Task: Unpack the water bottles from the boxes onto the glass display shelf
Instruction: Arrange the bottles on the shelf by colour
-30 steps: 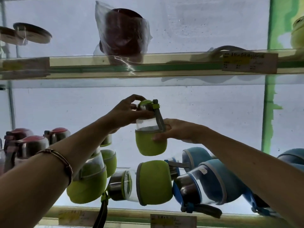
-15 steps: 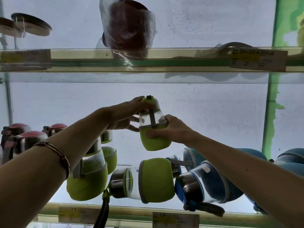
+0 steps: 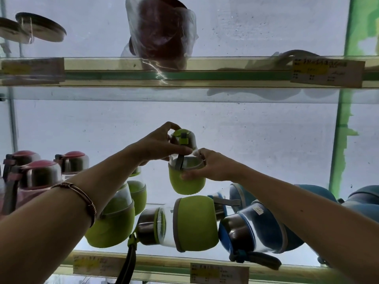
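Note:
A green-sleeved water bottle (image 3: 185,182) with a green lid and grey strap is held upright above the glass display shelf (image 3: 168,261), over the bottles lying there. My left hand (image 3: 158,147) grips its neck and lid from the left, thumb across the front. My right hand (image 3: 213,168) holds its body from the right, thumb on the green sleeve. Below it a second green bottle (image 3: 194,220) lies on its side. Another green bottle (image 3: 114,222) stands at the left, partly behind my left forearm.
Blue-sleeved bottles (image 3: 264,228) lie to the right. Steel bottles with red lids (image 3: 41,175) stand at the far left. The upper glass shelf (image 3: 225,72) carries a bagged dark red cup (image 3: 160,31), round lids (image 3: 39,29) and a price tag (image 3: 326,72).
The held bottle has turned upright and sunk slightly toward the lying bottles. My left hand moved from its side onto the neck and lid; my right hand kept its hold.

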Demonstrator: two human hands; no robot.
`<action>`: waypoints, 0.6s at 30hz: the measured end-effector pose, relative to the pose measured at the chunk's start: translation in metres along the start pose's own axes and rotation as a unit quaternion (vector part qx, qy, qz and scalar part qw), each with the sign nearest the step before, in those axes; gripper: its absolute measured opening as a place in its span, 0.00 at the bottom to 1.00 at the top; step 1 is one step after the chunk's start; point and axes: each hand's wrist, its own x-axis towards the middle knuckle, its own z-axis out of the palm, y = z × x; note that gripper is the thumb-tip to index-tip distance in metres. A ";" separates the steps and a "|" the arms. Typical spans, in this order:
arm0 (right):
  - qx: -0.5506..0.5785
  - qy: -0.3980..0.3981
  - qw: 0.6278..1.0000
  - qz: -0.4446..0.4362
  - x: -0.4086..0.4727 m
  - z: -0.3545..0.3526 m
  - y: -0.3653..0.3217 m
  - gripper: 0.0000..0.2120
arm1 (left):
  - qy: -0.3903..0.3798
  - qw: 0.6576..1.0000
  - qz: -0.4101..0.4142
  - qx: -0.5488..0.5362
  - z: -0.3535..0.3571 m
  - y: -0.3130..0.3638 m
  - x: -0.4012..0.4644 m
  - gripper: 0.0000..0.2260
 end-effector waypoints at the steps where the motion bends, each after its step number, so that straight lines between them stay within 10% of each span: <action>1: -0.005 -0.005 1.000 0.001 0.001 0.000 0.000 0.36 | 0.000 1.000 -0.003 0.002 0.001 -0.002 -0.001 0.26; 18: -0.168 -0.112 0.977 0.071 0.010 0.016 0.007 0.26 | -0.072 0.990 -0.098 0.066 0.025 -0.037 -0.011 0.33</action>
